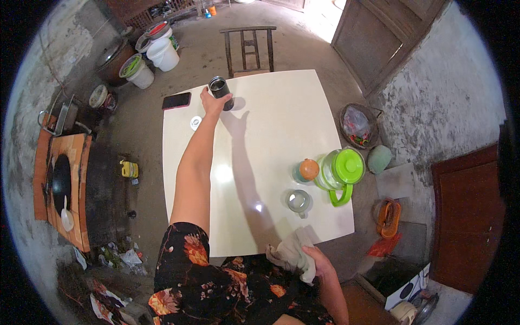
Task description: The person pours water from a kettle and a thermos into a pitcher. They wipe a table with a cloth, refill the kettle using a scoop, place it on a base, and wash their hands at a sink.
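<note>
My left hand (213, 103) reaches to the far left part of the white table (276, 122) and grips a black tumbler (219, 87) whose top is uncovered. A round white lid (196, 122) lies just to the left of my forearm. Beyond it rests a dark smartphone (176, 100) with a reddish edge. At the near edge of the table, my right hand (319, 260) holds a crumpled pale cloth (293, 254). A clear glass mug (298, 201) stands beyond the cloth, and a glass jar with an orange lid (308, 169) is behind the mug.
A clear pitcher with a green lid and handle (348, 165) stands near the table's right edge. A wooden chair (250, 50) is at the far side. White buckets (162, 55) stand on the floor at far left. A wicker basket (359, 126) sits right of the table.
</note>
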A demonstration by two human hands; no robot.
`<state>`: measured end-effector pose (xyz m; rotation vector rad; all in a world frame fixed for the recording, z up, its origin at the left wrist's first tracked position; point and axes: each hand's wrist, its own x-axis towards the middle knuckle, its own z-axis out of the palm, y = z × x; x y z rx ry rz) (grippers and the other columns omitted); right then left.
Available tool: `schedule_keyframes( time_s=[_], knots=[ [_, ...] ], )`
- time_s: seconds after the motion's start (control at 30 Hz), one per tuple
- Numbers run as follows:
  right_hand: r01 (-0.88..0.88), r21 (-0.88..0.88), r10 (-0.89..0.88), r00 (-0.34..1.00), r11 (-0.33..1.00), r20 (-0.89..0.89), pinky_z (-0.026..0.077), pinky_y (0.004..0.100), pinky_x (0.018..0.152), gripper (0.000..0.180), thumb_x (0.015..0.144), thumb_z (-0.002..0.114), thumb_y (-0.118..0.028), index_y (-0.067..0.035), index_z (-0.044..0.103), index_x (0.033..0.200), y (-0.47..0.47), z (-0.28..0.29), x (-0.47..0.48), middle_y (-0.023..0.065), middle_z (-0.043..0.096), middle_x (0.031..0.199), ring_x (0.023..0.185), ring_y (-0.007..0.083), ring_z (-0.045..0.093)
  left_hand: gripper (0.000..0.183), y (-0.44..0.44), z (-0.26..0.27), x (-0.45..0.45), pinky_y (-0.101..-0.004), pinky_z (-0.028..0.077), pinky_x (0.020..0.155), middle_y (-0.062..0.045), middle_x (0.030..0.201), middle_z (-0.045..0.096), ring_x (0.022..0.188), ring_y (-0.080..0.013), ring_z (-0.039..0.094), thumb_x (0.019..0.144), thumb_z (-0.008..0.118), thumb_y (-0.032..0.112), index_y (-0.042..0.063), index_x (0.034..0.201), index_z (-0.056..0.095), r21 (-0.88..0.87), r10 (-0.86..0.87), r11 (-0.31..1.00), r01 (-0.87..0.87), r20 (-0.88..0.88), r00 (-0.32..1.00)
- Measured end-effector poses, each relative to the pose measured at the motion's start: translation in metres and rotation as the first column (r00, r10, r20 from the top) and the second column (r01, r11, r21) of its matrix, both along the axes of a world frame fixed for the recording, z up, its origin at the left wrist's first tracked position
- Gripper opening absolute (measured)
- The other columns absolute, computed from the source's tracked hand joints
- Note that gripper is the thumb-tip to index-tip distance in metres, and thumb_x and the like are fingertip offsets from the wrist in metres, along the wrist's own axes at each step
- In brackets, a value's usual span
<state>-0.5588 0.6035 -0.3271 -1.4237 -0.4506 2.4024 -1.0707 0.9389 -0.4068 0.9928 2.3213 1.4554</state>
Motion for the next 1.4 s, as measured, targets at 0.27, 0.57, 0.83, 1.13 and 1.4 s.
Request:
schedule_keyframes(
  time_s=[0.27,0.57,0.83,1.13,1.4],
  knots=[
    [0.068,0.040,-0.064,0.995,0.997,-0.080,0.050,0.0362,0.093,0.059,0.090,0.059,-0.034,0.006,0.046,0.132,0.000,0.020,-0.040,0.0157,0.062,0.119,0.104,0.0241,0.064,0.076,0.021,0.011,-0.015,-0.0371,0.050,0.087,-0.014,0.108,0.065,0.100,-0.0275,0.063,0.054,0.091,0.026,0.003,0.115,0.055,-0.014,-0.105,0.994,0.105,-0.034,0.994],
    [0.126,0.015,-0.118,0.962,0.992,-0.245,0.048,0.0358,0.097,0.055,0.092,0.057,-0.024,0.008,0.042,0.134,0.004,0.015,-0.044,0.0168,0.058,0.125,0.109,0.0246,0.061,0.069,0.018,0.073,0.112,-0.0339,0.050,0.088,-0.011,0.105,0.067,0.098,-0.0226,0.064,0.053,0.091,0.024,0.003,0.111,0.058,0.106,-0.502,0.858,0.503,-0.038,0.864],
    [0.157,0.024,-0.147,0.959,0.987,-0.244,0.053,0.0335,0.090,0.052,0.092,0.058,-0.024,0.007,0.046,0.131,0.001,0.024,-0.022,0.0171,0.061,0.119,0.103,0.0228,0.064,0.070,0.019,0.059,0.259,-0.0344,0.051,0.090,-0.011,0.108,0.067,0.100,-0.0213,0.064,0.053,0.091,0.018,0.002,0.112,0.058,-0.034,-0.640,0.764,0.644,0.093,0.763],
    [0.232,0.011,-0.227,0.958,0.973,-0.174,0.053,0.0338,0.088,0.050,0.092,0.058,-0.024,0.008,0.048,0.128,-0.013,0.020,0.008,0.0157,0.064,0.113,0.098,0.0221,0.066,0.072,0.008,0.039,0.304,-0.0380,0.051,0.087,-0.015,0.102,0.066,0.097,-0.0298,0.064,0.048,0.092,0.024,-0.001,0.107,0.058,-0.009,-0.603,0.798,0.603,0.020,0.798],
    [0.228,0.087,-0.211,0.962,0.970,-0.174,0.053,0.0335,0.085,0.051,0.090,0.061,-0.028,0.006,0.052,0.127,-0.008,0.020,-0.002,0.0137,0.065,0.113,0.099,0.0205,0.065,0.102,0.000,0.018,0.293,-0.0429,0.038,0.105,-0.021,0.129,0.046,0.122,-0.0372,0.044,0.048,0.092,0.029,0.000,0.132,0.041,0.042,-0.665,0.746,0.664,-0.004,0.747]
  ],
)
